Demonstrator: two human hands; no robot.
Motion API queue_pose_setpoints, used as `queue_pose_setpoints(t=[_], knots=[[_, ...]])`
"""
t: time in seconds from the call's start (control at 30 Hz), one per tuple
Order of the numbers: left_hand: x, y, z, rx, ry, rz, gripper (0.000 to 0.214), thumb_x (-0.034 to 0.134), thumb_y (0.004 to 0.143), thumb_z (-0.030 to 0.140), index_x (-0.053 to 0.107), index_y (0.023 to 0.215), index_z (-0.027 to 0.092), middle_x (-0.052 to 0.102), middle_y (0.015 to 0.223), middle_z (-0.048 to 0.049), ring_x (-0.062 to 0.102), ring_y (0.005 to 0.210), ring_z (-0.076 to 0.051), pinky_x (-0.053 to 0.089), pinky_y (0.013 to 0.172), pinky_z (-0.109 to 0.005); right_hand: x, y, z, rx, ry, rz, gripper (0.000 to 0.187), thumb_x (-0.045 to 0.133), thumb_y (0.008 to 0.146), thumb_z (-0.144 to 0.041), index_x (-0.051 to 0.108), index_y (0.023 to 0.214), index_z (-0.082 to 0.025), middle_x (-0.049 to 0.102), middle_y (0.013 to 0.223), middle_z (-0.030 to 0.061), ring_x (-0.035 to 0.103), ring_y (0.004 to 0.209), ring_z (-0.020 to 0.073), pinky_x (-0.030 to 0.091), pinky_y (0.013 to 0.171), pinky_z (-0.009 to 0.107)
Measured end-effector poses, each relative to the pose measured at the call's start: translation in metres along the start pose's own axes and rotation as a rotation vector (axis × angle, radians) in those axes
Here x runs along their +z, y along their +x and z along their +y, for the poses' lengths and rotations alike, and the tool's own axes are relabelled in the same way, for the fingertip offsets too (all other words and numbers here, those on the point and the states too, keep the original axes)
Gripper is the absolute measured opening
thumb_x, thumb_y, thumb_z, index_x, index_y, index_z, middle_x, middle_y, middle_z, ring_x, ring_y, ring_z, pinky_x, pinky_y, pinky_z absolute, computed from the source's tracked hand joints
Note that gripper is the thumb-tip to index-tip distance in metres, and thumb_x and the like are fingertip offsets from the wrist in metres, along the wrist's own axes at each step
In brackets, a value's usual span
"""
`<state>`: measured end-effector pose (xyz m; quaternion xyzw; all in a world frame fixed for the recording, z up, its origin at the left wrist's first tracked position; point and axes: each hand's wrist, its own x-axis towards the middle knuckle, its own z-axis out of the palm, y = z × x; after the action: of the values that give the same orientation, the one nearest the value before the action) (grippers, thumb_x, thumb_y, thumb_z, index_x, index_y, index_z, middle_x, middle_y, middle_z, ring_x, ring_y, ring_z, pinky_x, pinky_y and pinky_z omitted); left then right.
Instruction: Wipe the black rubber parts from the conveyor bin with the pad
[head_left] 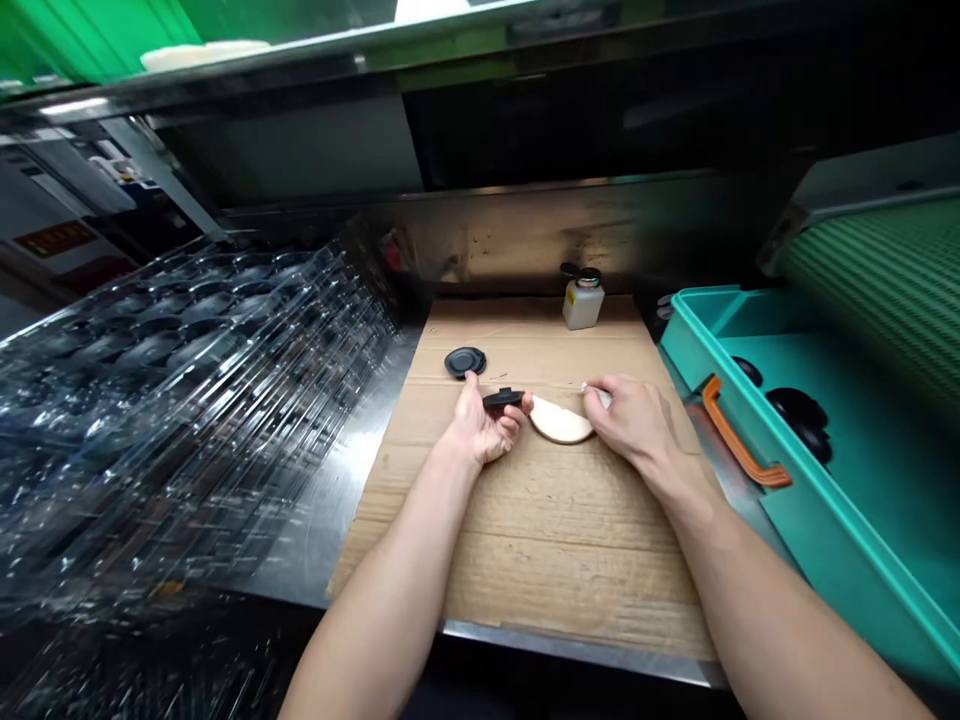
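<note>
My left hand (pixel 487 422) grips a black round plastic part (pixel 502 399), seen nearly edge-on, with a small tab on top. A similar black round part (pixel 465 362) lies on the cardboard sheet (pixel 559 540) just beyond that hand. My right hand (pixel 628 415) is closed around a small white piece (pixel 598 394) that pokes out at the fingertips; its kind is unclear. Between both hands a cream half-round pad (pixel 561 423) rests on the cardboard, its right end close to my right fingers.
A white bottle (pixel 583 302) with a black top stands at the cardboard's back edge. On the left rise stacked clear plastic trays (pixel 225 370) holding black parts. To the right sits a teal bin (pixel 825 510) with an orange handle (pixel 742 440), beside a green conveyor belt (pixel 892 270).
</note>
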<state>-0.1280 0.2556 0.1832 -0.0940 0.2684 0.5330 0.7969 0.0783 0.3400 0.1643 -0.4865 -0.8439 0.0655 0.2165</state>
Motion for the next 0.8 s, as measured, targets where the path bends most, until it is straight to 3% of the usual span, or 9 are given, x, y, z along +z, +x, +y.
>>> queue_pose_setpoints(t=[0.27,0.47,0.6,0.7,0.8], knots=[[-0.006,0.003,-0.001,0.005,0.003,-0.03,0.084,0.023,0.079,0.078,0.053,0.104,0.004,0.059,0.074,-0.0108,0.047,0.045,-0.008,0.04,0.032,-0.016,-0.005,0.0,0.002,0.097,-0.188,-0.086,0.03,0.046,0.086,-0.036,0.071,0.096,-0.022,0.068,0.088,0.0101,0.061,0.077,0.0246,0.036,0.063,0.032],[-0.002,0.001,-0.003,0.035,0.053,0.0,0.082,0.021,0.082,0.075,0.055,0.099,0.002,0.06,0.072,-0.0118,0.048,0.045,-0.007,0.039,0.033,-0.014,0.003,-0.004,-0.001,-0.041,-0.142,0.122,0.034,0.047,0.087,-0.032,0.063,0.113,-0.017,0.064,0.096,0.0119,0.054,0.094,0.0275,0.039,0.079,0.037],[0.005,0.0,-0.008,0.251,0.276,0.04,0.062,0.032,0.089,0.061,0.057,0.097,0.005,0.063,0.075,-0.0139,0.055,0.05,-0.01,0.046,0.041,-0.018,0.002,-0.007,-0.013,-0.19,0.057,0.166,0.035,0.046,0.091,-0.039,0.061,0.115,-0.018,0.061,0.103,0.0114,0.051,0.098,0.0266,0.039,0.084,0.037],[0.009,-0.005,-0.014,0.48,0.547,0.027,0.047,0.043,0.09,0.052,0.059,0.104,0.01,0.064,0.078,-0.0108,0.062,0.06,-0.014,0.05,0.05,-0.021,0.003,-0.012,-0.025,-0.394,0.197,0.005,0.034,0.051,0.09,-0.043,0.06,0.116,-0.023,0.059,0.104,0.0081,0.052,0.096,0.0238,0.041,0.084,0.035],[0.01,-0.015,-0.011,0.695,0.814,0.165,0.044,0.053,0.085,0.052,0.059,0.111,0.018,0.062,0.089,-0.0076,0.062,0.066,-0.013,0.048,0.052,-0.021,0.008,-0.016,-0.03,-0.47,0.228,-0.091,0.036,0.06,0.083,-0.045,0.06,0.114,-0.027,0.057,0.105,0.0063,0.051,0.095,0.0233,0.04,0.085,0.036]])
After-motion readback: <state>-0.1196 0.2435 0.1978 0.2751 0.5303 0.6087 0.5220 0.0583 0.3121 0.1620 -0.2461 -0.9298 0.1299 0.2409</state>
